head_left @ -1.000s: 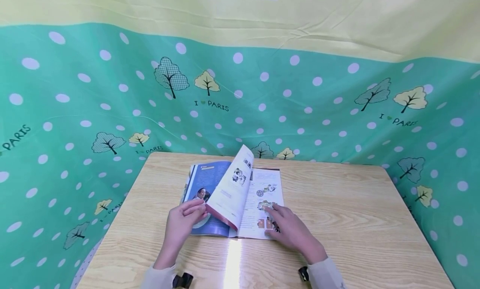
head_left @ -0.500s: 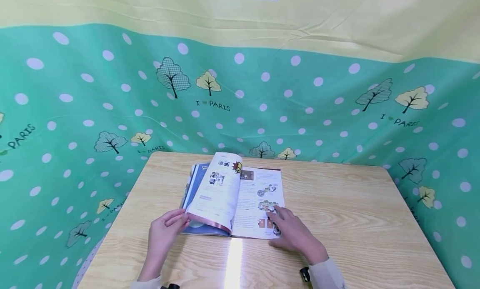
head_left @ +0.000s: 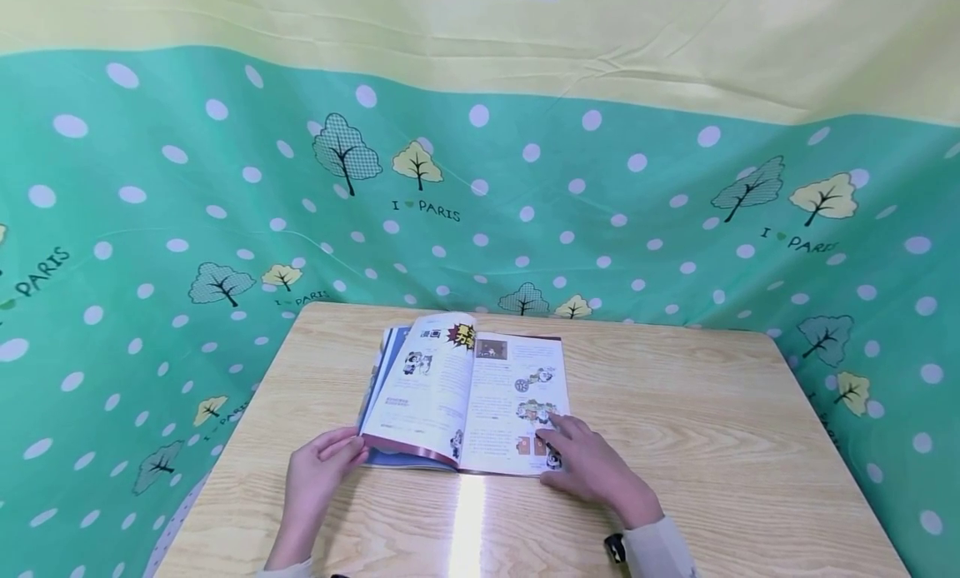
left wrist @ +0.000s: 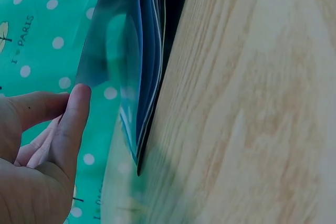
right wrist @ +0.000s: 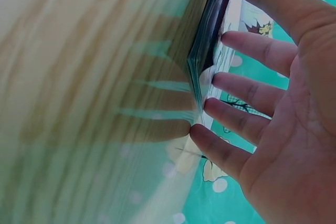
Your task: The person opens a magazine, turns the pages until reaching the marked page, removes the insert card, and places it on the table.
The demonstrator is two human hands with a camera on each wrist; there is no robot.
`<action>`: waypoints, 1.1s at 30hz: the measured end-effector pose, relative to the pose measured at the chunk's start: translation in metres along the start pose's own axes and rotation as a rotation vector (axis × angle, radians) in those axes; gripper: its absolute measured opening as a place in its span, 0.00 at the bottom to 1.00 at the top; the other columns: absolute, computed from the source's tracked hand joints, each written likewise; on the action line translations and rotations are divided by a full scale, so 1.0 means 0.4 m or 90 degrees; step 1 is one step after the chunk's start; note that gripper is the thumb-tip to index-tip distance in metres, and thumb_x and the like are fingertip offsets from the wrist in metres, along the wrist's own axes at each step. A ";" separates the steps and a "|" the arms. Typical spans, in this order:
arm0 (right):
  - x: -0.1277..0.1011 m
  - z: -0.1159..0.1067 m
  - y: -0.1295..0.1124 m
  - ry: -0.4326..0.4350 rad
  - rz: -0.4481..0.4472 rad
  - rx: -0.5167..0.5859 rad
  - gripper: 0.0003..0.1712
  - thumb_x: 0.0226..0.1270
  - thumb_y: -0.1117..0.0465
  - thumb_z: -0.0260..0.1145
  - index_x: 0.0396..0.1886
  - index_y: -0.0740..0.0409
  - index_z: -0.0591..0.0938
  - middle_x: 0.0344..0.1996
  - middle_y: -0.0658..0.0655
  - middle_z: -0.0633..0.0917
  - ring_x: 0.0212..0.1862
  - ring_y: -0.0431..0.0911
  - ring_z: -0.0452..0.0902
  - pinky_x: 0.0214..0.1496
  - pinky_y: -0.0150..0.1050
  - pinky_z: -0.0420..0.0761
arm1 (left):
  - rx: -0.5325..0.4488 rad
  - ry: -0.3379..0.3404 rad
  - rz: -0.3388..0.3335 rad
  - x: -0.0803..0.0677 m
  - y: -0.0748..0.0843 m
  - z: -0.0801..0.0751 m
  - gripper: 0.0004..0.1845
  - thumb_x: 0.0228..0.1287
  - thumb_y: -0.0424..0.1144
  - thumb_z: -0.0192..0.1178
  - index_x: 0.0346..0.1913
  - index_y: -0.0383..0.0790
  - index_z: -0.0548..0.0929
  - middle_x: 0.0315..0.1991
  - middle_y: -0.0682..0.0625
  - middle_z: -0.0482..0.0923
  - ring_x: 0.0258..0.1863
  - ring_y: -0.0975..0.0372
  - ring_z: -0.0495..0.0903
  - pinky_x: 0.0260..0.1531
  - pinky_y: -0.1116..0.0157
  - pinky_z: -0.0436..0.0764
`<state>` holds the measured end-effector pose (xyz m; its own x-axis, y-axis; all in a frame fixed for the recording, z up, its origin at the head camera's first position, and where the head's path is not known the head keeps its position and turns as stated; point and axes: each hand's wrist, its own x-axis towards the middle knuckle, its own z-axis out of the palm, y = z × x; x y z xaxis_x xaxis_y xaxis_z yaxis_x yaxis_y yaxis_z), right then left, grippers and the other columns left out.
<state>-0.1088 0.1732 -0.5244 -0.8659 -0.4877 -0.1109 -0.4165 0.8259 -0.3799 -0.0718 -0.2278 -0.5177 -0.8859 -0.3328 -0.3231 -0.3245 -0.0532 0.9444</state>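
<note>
An open magazine [head_left: 497, 428] lies on the wooden table, with text and small cartoons on its pages. At its lower left, my left hand [head_left: 322, 470] pinches the corner of a white page [head_left: 420, 395], which bows over a blue page beneath. In the left wrist view, thumb and finger of the left hand [left wrist: 50, 145] meet at the edge of the raised page [left wrist: 107, 40]. My right hand [head_left: 596, 470] rests on the lower right of the right-hand page. In the right wrist view, the fingers of the right hand [right wrist: 278, 93] are spread and fairly straight, their tips touching the magazine [right wrist: 202, 61].
The light wooden table [head_left: 675, 411] extends to both sides of the magazine, with a bright glare strip [head_left: 467, 528] in front. A green dotted curtain [head_left: 525, 186] with printed trees hangs behind the table and along its sides.
My left hand has carried the page from mid-lift over to the left and lowered it, uncovering more of its printed face. My right hand stays near the lower right of the magazine.
</note>
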 end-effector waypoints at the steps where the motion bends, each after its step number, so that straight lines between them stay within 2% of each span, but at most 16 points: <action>1: -0.001 -0.001 0.001 -0.004 0.004 0.004 0.37 0.63 0.45 0.73 0.68 0.54 0.76 0.72 0.64 0.67 0.72 0.61 0.60 0.71 0.63 0.67 | 0.002 0.002 -0.005 0.001 -0.002 -0.001 0.22 0.65 0.28 0.66 0.59 0.23 0.76 0.44 0.38 0.86 0.40 0.57 0.88 0.46 0.65 0.88; 5: -0.005 -0.004 0.003 -0.009 0.015 0.019 0.34 0.65 0.44 0.70 0.68 0.52 0.76 0.72 0.62 0.68 0.72 0.61 0.60 0.71 0.63 0.66 | 0.008 0.008 -0.015 0.000 -0.008 -0.003 0.21 0.65 0.28 0.66 0.59 0.24 0.77 0.43 0.38 0.86 0.39 0.58 0.88 0.45 0.65 0.88; 8: -0.008 -0.007 0.004 0.011 0.008 0.024 0.31 0.66 0.45 0.70 0.65 0.52 0.79 0.68 0.62 0.72 0.69 0.60 0.65 0.70 0.63 0.69 | 0.011 0.009 -0.012 -0.002 -0.013 -0.006 0.21 0.65 0.28 0.66 0.59 0.23 0.77 0.43 0.37 0.86 0.38 0.58 0.88 0.45 0.65 0.88; 14: -0.007 -0.010 0.005 0.096 -0.001 0.035 0.28 0.65 0.49 0.72 0.62 0.55 0.81 0.58 0.58 0.81 0.61 0.55 0.75 0.65 0.55 0.77 | 0.021 0.017 -0.019 -0.004 -0.023 -0.015 0.21 0.65 0.28 0.65 0.58 0.23 0.77 0.44 0.37 0.86 0.38 0.58 0.88 0.45 0.65 0.88; 20: -0.001 -0.007 0.009 0.184 0.012 0.011 0.27 0.63 0.51 0.74 0.59 0.56 0.82 0.54 0.57 0.83 0.57 0.53 0.78 0.62 0.51 0.81 | 0.024 0.015 -0.027 -0.006 -0.033 -0.022 0.21 0.66 0.28 0.65 0.59 0.23 0.77 0.45 0.36 0.85 0.39 0.56 0.88 0.45 0.65 0.88; 24: 0.005 -0.006 0.011 0.204 0.047 0.007 0.30 0.64 0.48 0.73 0.61 0.57 0.80 0.56 0.60 0.81 0.59 0.55 0.77 0.61 0.53 0.81 | 0.025 0.015 -0.030 -0.009 -0.036 -0.025 0.21 0.66 0.28 0.65 0.59 0.23 0.77 0.45 0.36 0.85 0.40 0.56 0.88 0.45 0.66 0.88; 29: 0.007 -0.012 0.005 0.221 0.144 0.018 0.40 0.64 0.40 0.70 0.67 0.62 0.75 0.59 0.67 0.80 0.60 0.62 0.76 0.59 0.60 0.81 | 0.038 0.021 -0.025 -0.009 -0.039 -0.029 0.21 0.66 0.29 0.65 0.59 0.23 0.77 0.44 0.36 0.86 0.39 0.56 0.88 0.44 0.66 0.88; 33: 0.011 -0.016 -0.001 0.233 0.191 0.018 0.40 0.64 0.36 0.68 0.61 0.63 0.79 0.54 0.66 0.83 0.56 0.62 0.79 0.54 0.60 0.83 | 0.047 0.022 -0.029 -0.008 -0.041 -0.033 0.21 0.66 0.29 0.65 0.58 0.23 0.77 0.43 0.37 0.86 0.38 0.56 0.88 0.43 0.66 0.88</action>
<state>-0.1141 0.1723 -0.5190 -0.9896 -0.0926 0.1098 -0.1297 0.9046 -0.4061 -0.0593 -0.2381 -0.5314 -0.8582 -0.3633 -0.3626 -0.3892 0.0000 0.9212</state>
